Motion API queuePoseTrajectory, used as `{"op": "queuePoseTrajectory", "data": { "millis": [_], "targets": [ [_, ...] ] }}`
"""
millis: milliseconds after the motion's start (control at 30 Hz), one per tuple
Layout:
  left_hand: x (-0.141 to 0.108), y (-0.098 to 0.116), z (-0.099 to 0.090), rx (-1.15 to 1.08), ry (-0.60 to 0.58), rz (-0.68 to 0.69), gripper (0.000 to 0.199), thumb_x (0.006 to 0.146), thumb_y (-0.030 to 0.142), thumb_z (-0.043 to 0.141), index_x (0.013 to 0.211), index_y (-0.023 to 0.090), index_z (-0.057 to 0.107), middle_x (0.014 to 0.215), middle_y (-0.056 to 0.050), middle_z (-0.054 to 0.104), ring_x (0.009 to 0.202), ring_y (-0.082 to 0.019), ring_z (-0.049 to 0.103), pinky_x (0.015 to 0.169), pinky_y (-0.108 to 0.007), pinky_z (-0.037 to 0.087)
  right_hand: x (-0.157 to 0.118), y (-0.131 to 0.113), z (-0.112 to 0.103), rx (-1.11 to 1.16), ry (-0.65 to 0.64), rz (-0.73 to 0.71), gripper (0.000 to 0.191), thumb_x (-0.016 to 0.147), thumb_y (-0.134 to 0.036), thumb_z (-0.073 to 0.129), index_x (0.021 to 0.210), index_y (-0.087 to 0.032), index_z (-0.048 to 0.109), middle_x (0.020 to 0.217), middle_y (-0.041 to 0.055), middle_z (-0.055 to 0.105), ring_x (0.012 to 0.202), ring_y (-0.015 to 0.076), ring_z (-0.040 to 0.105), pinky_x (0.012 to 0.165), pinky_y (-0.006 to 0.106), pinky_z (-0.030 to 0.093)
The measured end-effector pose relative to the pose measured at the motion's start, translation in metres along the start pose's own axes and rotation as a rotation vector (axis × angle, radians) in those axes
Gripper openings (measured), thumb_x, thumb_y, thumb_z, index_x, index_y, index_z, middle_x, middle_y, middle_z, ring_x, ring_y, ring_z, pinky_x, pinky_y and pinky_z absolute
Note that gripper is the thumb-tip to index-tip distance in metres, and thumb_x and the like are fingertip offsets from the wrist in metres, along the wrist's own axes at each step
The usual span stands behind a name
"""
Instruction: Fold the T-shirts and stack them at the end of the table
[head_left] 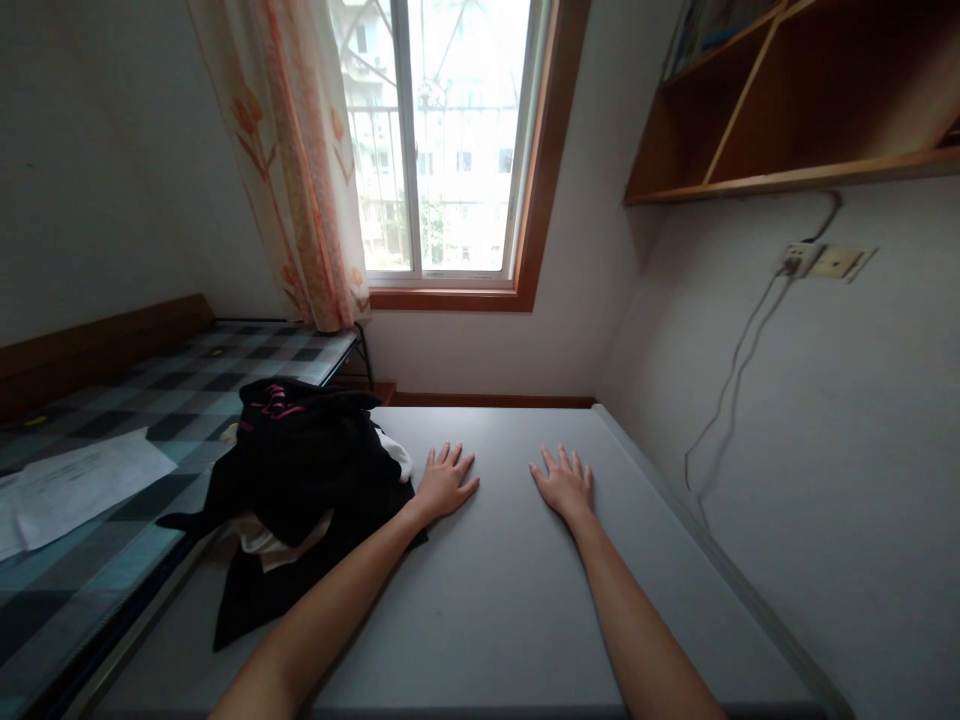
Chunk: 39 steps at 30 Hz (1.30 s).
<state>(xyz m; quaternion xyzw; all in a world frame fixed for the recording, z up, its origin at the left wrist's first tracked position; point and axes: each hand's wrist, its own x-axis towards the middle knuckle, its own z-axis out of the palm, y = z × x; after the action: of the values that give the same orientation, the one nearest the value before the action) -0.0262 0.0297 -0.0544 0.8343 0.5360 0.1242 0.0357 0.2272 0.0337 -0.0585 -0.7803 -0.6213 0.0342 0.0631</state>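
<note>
My left hand [447, 480] lies flat on a pale grey tabletop [495, 610], its fingers spread and nothing in it. Just left of it is a heap of black clothes [307, 460] with pink lettering on top. White cloth [281, 543] shows among the black fabric, and my left forearm passes over the heap's lower right edge. On the right side of the same surface rests my right hand [564, 482], palm down with fingers apart, holding nothing. A gap of bare tabletop separates the two hands.
A bed with a checkered mattress [90, 590] adjoins the left side, with paper sheets [97, 485] on it. Ahead are a window [450, 150] and a floral curtain [300, 170]. A wooden shelf [795, 175] and a socket with a cord [802, 260] are on the right wall.
</note>
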Motion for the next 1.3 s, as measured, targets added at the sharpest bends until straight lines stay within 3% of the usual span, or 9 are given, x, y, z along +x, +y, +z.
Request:
{"op": "queuePoseTrajectory", "data": {
  "millis": [433,1133,1200,1300],
  "targets": [
    [-0.008,-0.001,-0.003,-0.036,-0.002,0.006,0.052,0.095,0.048,0.039,0.14,0.023,0.048,0.152,-0.009,0.038,0.143,-0.03,0.028,0.117,-0.049,0.02,-0.006,0.003,-0.001,0.021,0.019,-0.03,0.061,0.095,-0.053,0.03,0.149,-0.026,0.037,0.158,0.0086,0.028,0.145,0.03,0.019,0.115,0.048,0.012],
    [-0.01,0.005,-0.008,-0.042,0.017,-0.016,0.048,0.094,0.045,0.043,0.137,0.025,0.05,0.151,-0.009,0.041,0.141,-0.029,0.032,0.116,-0.052,0.021,-0.005,0.002,-0.001,-0.009,0.022,-0.028,0.06,0.095,-0.053,0.029,0.148,-0.026,0.039,0.157,0.0086,0.03,0.145,0.0295,0.021,0.115,0.048,0.014],
    [-0.013,0.007,-0.008,-0.058,0.023,-0.008,0.044,0.093,0.042,0.046,0.134,0.024,0.053,0.148,-0.008,0.045,0.14,-0.028,0.034,0.116,-0.05,0.023,-0.005,0.003,-0.001,0.002,0.023,-0.032,0.06,0.095,-0.053,0.029,0.148,-0.026,0.039,0.157,0.0087,0.029,0.145,0.0296,0.021,0.115,0.048,0.013],
    [-0.023,0.008,-0.022,-0.121,0.077,0.003,0.034,0.092,0.037,0.05,0.12,0.023,0.063,0.138,-0.006,0.055,0.133,-0.023,0.045,0.112,-0.039,0.035,-0.004,0.004,0.0,0.013,0.013,-0.034,0.06,0.095,-0.052,0.03,0.148,-0.025,0.039,0.158,0.0084,0.029,0.145,0.0294,0.02,0.115,0.047,0.013]
  ]
}}
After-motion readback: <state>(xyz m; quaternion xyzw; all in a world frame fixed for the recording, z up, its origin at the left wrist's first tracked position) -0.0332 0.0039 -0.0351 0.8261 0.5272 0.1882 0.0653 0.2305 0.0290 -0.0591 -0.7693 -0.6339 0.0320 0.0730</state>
